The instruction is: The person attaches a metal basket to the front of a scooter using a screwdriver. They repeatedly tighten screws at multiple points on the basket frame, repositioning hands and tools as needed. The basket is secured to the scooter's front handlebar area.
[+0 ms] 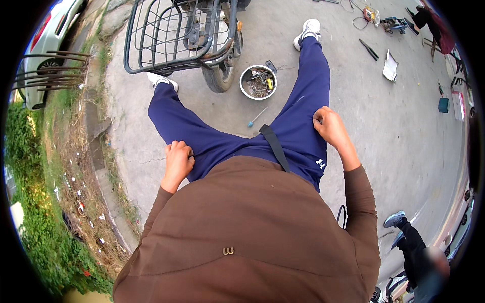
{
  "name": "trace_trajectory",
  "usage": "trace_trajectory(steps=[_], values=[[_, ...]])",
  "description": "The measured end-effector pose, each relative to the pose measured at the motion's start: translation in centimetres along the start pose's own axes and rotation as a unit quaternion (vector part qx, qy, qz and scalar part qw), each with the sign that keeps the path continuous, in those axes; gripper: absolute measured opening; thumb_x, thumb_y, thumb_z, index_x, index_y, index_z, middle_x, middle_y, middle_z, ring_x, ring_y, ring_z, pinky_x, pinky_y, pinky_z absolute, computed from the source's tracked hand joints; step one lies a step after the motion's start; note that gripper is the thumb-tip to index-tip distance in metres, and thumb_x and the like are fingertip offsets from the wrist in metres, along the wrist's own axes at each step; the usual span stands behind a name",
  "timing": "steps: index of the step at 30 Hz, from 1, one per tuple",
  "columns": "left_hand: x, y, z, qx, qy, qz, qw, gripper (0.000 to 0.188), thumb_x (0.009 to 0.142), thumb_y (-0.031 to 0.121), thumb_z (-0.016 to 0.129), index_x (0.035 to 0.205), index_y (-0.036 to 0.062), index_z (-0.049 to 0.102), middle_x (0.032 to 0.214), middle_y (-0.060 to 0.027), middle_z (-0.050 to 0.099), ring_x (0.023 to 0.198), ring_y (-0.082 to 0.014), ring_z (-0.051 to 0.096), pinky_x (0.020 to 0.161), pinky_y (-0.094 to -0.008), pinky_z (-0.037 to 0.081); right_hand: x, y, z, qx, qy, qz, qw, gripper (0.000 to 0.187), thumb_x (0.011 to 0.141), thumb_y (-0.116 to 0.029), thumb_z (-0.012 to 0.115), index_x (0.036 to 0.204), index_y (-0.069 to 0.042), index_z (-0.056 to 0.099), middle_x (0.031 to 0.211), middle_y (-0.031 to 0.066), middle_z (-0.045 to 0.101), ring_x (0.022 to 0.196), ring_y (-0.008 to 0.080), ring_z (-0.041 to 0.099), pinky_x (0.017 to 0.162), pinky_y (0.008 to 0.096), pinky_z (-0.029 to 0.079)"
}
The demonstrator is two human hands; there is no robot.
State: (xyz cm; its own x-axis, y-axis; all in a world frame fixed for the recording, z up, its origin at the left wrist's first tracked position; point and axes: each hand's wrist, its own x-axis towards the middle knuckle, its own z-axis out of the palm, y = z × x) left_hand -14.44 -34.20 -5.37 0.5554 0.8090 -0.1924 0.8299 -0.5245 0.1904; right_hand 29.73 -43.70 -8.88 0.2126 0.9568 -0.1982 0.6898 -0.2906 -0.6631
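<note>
My left hand [179, 160] rests at my left thigh, its fingers curled on the dark blue trousers [298, 116]. Higher on the other thigh, my right hand [331, 127] pinches the trouser cloth at the outer side. Between my spread legs a screwdriver [251, 123] with a blue handle lies on the ground. Beyond it stands a white-rimmed bowl [243, 90], filled with small metal parts and a yellow item. A black strap [275, 147] hangs over my lap. Neither hand touches the tools.
A bicycle or motorbike wheel [218, 80] with a black wire basket [132, 55] stands ahead. Black-handled pliers [369, 50] and an open white box [390, 65] lie to the right. A person [417, 252] is at lower right. Rusty bars [55, 70] jut in at left.
</note>
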Motion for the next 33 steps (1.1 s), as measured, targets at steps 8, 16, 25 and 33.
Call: trace_trajectory(steps=[8,16,25,33], values=[[-2.0,-0.6,-3.5,-0.177,-0.069,-0.028,0.982,0.008,0.058,0.002,0.060,0.066,0.0029,0.059,0.073,-0.0061,0.057,0.079,-0.0257,0.051,0.080,-0.0366,0.038,-0.9,-2.7,-2.6,0.081,-0.126,0.046,0.988,0.007,0.068,0.001,0.057,0.074,0.002,0.056,0.071,0.0102,0.058,0.061,0.0175,0.051,0.058,0.0298,0.043],[0.8,1.5,-7.4,-0.162,-0.253,0.119,0.947,0.010,0.065,0.010,0.067,0.073,0.0045,0.062,0.070,-0.0058,0.059,0.075,-0.0223,0.055,0.074,-0.0327,0.039,3.3,-4.8,-6.6,-0.082,-0.216,-0.098,0.968,0.013,0.070,-0.002,0.061,0.081,0.003,0.060,0.072,0.0183,0.062,0.070,0.0321,0.061,0.063,0.0380,0.048],[21.1,0.1,0.2,-0.129,-0.330,0.206,0.912,0.022,0.081,0.019,0.061,0.095,0.0016,0.063,0.086,-0.0139,0.063,0.082,-0.0298,0.061,0.070,-0.0373,0.048,39.0,-6.9,-9.0,-0.203,0.198,-0.090,0.955,0.014,0.075,-0.006,0.054,0.074,0.000,0.067,0.078,0.0227,0.065,0.072,0.0379,0.064,0.062,0.0457,0.051],[26.0,1.5,6.0,-0.095,-0.444,0.243,0.857,0.019,0.083,0.020,0.056,0.092,0.0040,0.061,0.087,-0.0146,0.063,0.087,-0.0336,0.059,0.076,-0.0433,0.046,42.4,9.2,15.0,0.048,-0.032,0.293,0.954,0.025,0.079,-0.009,0.055,0.100,-0.006,0.069,0.108,0.0189,0.064,0.103,0.0333,0.061,0.085,0.0412,0.050]])
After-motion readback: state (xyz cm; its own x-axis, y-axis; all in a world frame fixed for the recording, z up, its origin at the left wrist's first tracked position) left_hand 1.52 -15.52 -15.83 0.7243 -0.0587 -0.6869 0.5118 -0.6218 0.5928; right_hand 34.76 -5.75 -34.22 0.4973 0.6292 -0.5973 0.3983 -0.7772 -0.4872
